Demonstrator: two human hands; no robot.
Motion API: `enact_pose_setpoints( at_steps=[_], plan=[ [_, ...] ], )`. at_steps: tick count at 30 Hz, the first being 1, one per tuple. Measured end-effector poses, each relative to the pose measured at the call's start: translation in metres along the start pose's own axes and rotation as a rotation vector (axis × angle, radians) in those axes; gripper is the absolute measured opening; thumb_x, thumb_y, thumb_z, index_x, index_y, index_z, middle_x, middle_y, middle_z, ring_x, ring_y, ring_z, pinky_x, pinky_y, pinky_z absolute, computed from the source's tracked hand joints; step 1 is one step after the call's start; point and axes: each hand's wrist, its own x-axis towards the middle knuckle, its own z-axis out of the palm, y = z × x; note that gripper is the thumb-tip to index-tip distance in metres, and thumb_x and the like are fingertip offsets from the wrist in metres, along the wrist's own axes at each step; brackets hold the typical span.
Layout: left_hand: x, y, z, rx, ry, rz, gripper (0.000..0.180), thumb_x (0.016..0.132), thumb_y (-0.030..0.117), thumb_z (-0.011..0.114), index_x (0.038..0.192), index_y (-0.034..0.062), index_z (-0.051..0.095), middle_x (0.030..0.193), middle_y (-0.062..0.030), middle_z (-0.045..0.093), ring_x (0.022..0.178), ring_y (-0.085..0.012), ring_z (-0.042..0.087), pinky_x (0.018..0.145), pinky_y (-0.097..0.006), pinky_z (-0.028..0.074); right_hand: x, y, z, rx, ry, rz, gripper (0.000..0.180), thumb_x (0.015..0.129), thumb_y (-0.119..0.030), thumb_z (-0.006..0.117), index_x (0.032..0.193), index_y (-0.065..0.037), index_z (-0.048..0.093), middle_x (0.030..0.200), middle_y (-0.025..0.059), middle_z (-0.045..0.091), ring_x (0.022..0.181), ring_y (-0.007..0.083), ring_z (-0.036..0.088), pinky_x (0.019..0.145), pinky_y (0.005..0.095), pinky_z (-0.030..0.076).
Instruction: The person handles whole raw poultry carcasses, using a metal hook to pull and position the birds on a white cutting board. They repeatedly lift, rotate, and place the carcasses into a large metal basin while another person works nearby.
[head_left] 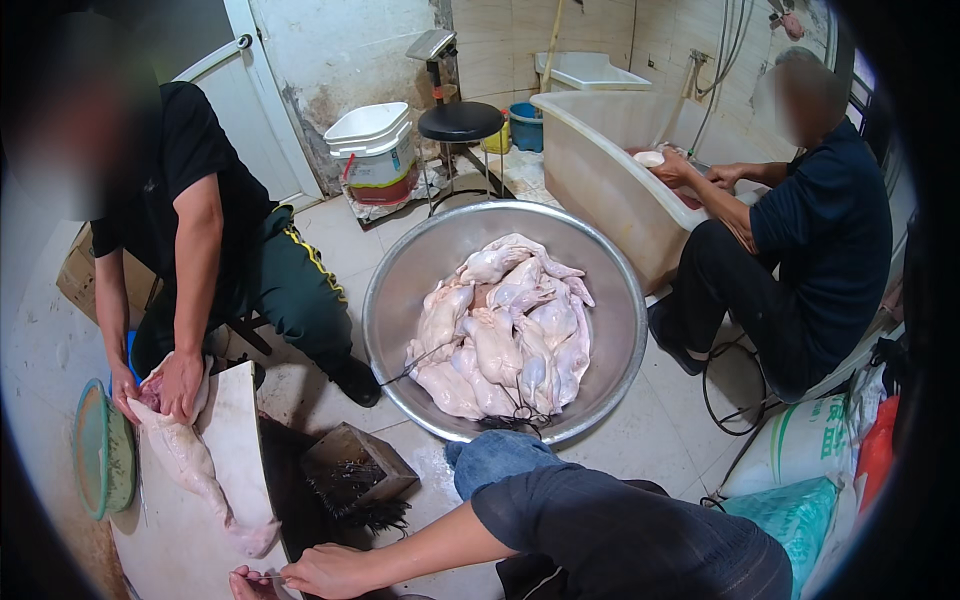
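At the lower edge my right hand (325, 572) is closed, pinching a thin, light, wire-like piece that runs toward my left hand. My left hand (250, 584) is cut off by the frame edge; its fingers are curled, and what they hold is unclear. Both are over the near end of a pale board (190, 535). Just beyond them a plucked duck (185, 460) lies stretched along the board, its head toward me. A co-worker on the left has both hands (165, 392) on the duck's far end, where red flesh shows.
A wide metal basin (610, 375) holds several plucked birds (495, 350) and dark wires. Right of the board stands a wooden box (360, 465) of dark, thin metal pieces. A green basin (95, 450) leans left. Another person works at a large white tub (610, 190); sacks (790, 445) lie right.
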Motion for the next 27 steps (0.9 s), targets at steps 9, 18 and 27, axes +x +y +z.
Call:
enact_pose_setpoints(
  at_steps=[9,18,27],
  plan=[
    [-0.0009,0.0009,-0.0011,-0.048,-0.080,0.027,0.037,0.102,0.025,0.058,0.119,-0.0072,0.054,0.105,-0.0146,0.056,0.096,-0.0278,0.056,0.084,-0.040,0.052,-0.0001,0.0000,-0.0014,0.017,-0.008,-0.006,0.027,0.100,-0.021,0.054,0.094,0.002,0.066,0.078,0.0262,0.067,0.079,0.0473,0.066,0.074,0.0531,0.053],
    [0.0008,-0.0020,-0.0025,0.017,-0.039,-0.005,0.048,0.104,0.034,0.058,0.124,-0.0100,0.052,0.113,-0.0182,0.054,0.101,-0.0311,0.055,0.089,-0.044,0.052,0.0000,0.0017,-0.0023,-0.017,-0.014,0.000,0.028,0.101,-0.023,0.053,0.095,0.002,0.066,0.078,0.0260,0.068,0.080,0.0471,0.067,0.075,0.0536,0.053],
    [0.0002,-0.0016,-0.0005,0.043,-0.028,-0.026,0.046,0.104,0.031,0.057,0.124,-0.0097,0.051,0.115,-0.0192,0.053,0.103,-0.0319,0.056,0.089,-0.045,0.053,-0.0008,0.0030,-0.0029,-0.009,-0.013,-0.004,0.029,0.101,-0.023,0.053,0.096,0.001,0.067,0.078,0.0259,0.068,0.079,0.0471,0.067,0.074,0.0539,0.053]
  ],
)
